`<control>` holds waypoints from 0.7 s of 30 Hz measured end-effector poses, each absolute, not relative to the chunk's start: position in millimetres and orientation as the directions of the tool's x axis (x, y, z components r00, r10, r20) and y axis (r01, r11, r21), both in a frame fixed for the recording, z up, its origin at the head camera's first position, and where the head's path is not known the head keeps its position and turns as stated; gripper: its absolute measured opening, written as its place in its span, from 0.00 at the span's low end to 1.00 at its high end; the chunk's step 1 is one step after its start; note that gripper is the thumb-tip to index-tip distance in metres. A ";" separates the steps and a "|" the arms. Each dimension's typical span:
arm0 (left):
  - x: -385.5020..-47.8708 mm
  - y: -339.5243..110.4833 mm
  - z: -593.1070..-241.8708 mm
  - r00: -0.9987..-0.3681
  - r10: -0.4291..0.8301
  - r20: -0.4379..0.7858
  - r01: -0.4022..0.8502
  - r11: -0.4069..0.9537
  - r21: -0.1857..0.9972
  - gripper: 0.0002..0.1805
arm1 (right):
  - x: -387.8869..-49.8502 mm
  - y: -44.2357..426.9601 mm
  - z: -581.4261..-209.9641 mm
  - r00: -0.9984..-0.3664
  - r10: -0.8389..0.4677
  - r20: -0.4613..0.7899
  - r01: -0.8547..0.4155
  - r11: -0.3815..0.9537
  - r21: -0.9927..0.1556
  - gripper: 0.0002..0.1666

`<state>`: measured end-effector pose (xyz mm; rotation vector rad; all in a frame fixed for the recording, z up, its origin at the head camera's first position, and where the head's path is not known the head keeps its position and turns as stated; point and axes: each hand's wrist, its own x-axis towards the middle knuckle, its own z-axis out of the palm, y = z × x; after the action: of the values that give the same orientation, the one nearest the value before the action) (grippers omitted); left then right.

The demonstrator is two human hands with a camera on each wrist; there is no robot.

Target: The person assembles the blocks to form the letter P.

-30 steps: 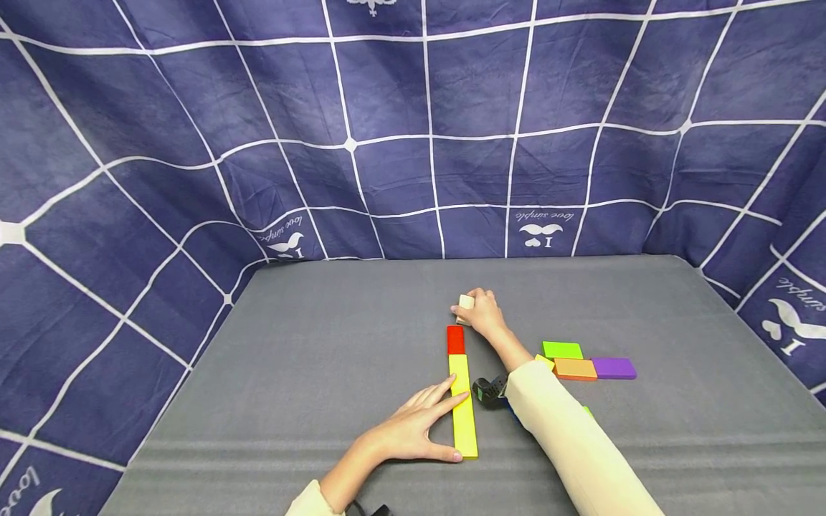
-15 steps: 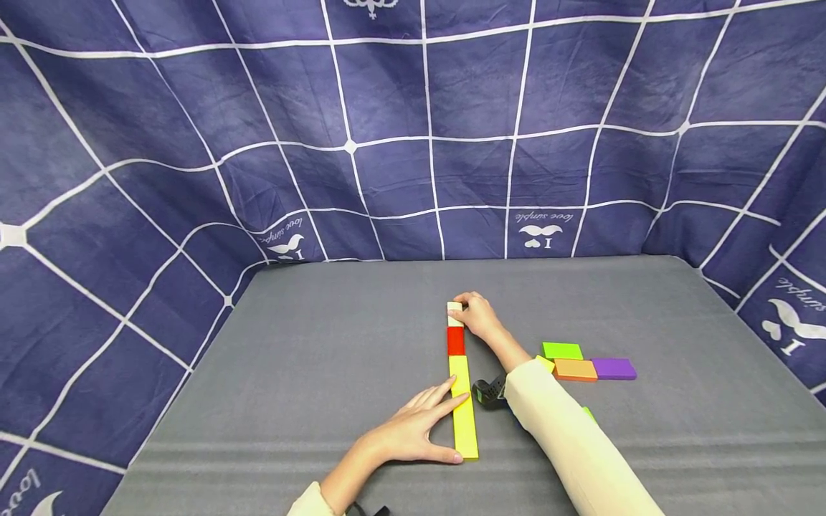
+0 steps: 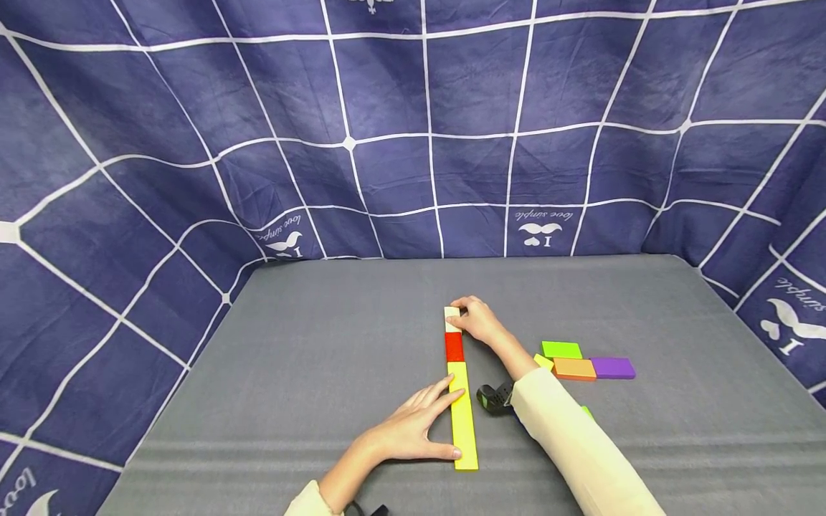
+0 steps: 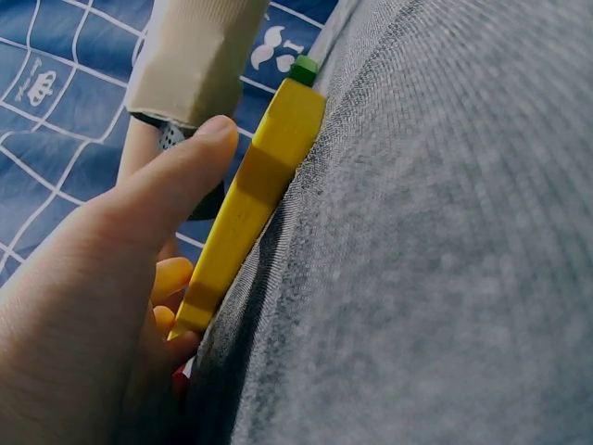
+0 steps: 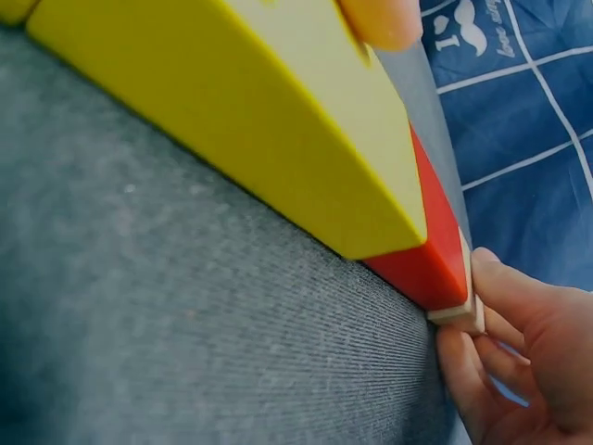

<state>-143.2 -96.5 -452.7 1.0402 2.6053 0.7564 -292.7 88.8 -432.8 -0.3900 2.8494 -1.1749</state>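
A row of wooden blocks runs away from me: yellow (image 3: 462, 423) nearest, then a red block (image 3: 454, 347), then a pale wooden block (image 3: 451, 312) at the far end. With thumb and fingers my right hand (image 3: 479, 319) pinches the pale block, which touches the red one in the right wrist view. My left hand (image 3: 413, 428) lies along the left side of the yellow stretch, fingers spread and fairly straight. Two of its fingertips and the thumb touch the yellow. A seam in the right wrist view parts the yellow into two pieces.
Right of my right forearm lie a green block (image 3: 562, 350), an orange block (image 3: 574, 369), a purple block (image 3: 614, 368) and a small yellow piece (image 3: 543, 362). Another green piece (image 3: 587, 412) peeks past the sleeve. A blue checked cloth (image 3: 477, 172) hangs behind the grey table (image 3: 323, 344).
The pale block, earlier held just beyond the red one, has come down and against its far end. The whole row has slid slightly towards me. My left hand has stayed nearly in place.
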 end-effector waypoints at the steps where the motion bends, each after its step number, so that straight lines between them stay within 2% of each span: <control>1: -143.5 -96.6 -452.8 -0.720 0.694 -0.027 0.571 0.614 0.545 0.45 | -291.1 89.2 -432.2 -0.967 -0.248 0.057 -0.215 0.678 -0.703 0.22; 9: -143.9 -96.7 -453.4 -0.718 0.695 -0.035 0.563 0.610 0.557 0.45 | -280.7 99.7 -419.1 -0.951 -0.310 0.001 -0.208 0.637 -0.742 0.28; 21: -142.3 -96.6 -452.3 -0.725 0.688 -0.039 0.559 0.620 0.550 0.46 | -243.0 157.9 -390.1 -0.941 -0.338 0.006 -0.280 0.770 -0.573 0.23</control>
<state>-142.3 -96.6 -452.3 1.0196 2.5997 0.7583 -243.0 157.9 -390.1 -0.5013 2.8633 -0.9035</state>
